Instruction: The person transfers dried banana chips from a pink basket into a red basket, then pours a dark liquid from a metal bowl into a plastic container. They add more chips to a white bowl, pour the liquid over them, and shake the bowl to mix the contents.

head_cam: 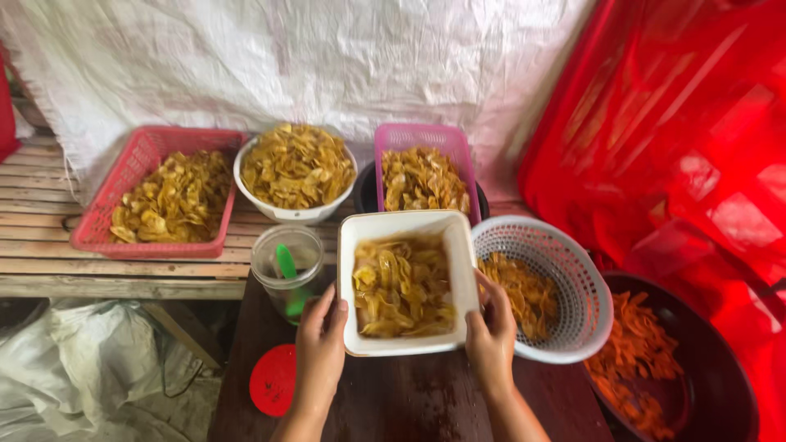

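Both hands grip a white square tub (407,282) of yellow chips above a dark desk (393,401), the left hand (321,344) and right hand (491,336) with fingers closed on its opposite sides. Held only by its rims, the tub looks liable to tip and spill chips. Just beside it stand a white round basket (565,286) holding chips and a clear jar (286,266) with a green scoop. Behind, a red basket (143,164), a white bowl (295,211) and a pink basket (422,137) are heaped with chips; a dark pan (704,360) holds orange strips.
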